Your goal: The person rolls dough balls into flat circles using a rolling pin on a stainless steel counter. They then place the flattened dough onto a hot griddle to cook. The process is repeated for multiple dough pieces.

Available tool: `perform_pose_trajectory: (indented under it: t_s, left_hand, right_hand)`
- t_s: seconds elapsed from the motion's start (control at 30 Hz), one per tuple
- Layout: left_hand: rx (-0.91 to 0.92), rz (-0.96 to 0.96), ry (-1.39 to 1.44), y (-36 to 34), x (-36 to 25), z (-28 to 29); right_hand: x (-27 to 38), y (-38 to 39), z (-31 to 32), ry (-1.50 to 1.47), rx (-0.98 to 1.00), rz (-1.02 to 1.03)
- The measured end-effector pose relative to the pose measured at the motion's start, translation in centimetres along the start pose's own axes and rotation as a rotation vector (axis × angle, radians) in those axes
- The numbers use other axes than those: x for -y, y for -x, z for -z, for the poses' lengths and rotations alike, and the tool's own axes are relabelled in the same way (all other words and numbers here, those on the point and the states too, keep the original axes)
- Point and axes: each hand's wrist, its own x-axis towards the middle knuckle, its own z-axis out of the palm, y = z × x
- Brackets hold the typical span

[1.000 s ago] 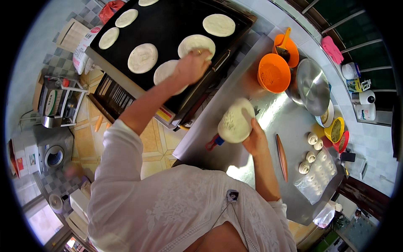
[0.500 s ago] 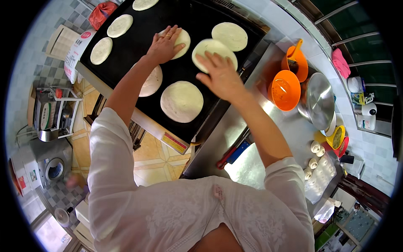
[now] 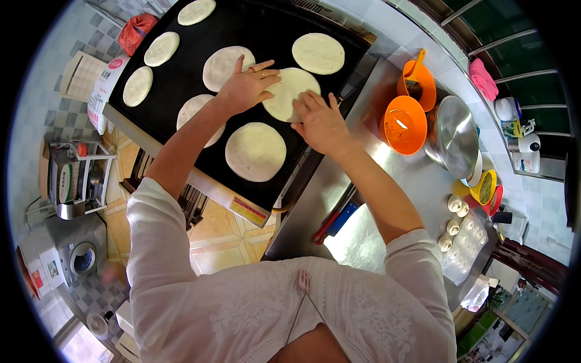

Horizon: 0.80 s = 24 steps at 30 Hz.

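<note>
On the black griddle lie several round, pale flatbreads. My left hand, fingers stretched out and a ring on one of them, reaches to the left edge of one flatbread. Opposite it, my right hand rests with spread fingers on that bread's near right edge. Just beyond is another flatbread, and one more lies past my left hand. Closer to me sits a thick flatbread; my left forearm partly covers the flatbread beside it.
Right of the griddle runs a steel counter with two orange bowls, a large metal bowl and a blue-and-red handled tool. Small dough rolls sit farther right by a plastic sheet. A white sack stands at the griddle's left.
My left hand has come off the middle flatbread and moved right to the neighbouring one. That bread has shifted toward me, clear of the far one, with my right hand now at its edge.
</note>
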Motion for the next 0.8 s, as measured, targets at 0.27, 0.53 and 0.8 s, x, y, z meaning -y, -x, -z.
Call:
perform_pose_trajectory:
  t_s: [0.27,0.53,0.8]
  left_hand:
    - [0.034,-0.009,-0.002,0.8,0.4,0.3]
    - [0.029,0.021,0.043,1.5,0.2,0.8]
    - [-0.018,0.113,0.064,2.0,0.2,1.7]
  right_hand:
    - [-3.4,-0.8,1.5,0.060,0.049,0.085]
    - [-4.6,-0.9,2.7,0.026,0.099,-0.004]
    - [-4.9,-0.2,2.7,0.013,-0.031,-0.011]
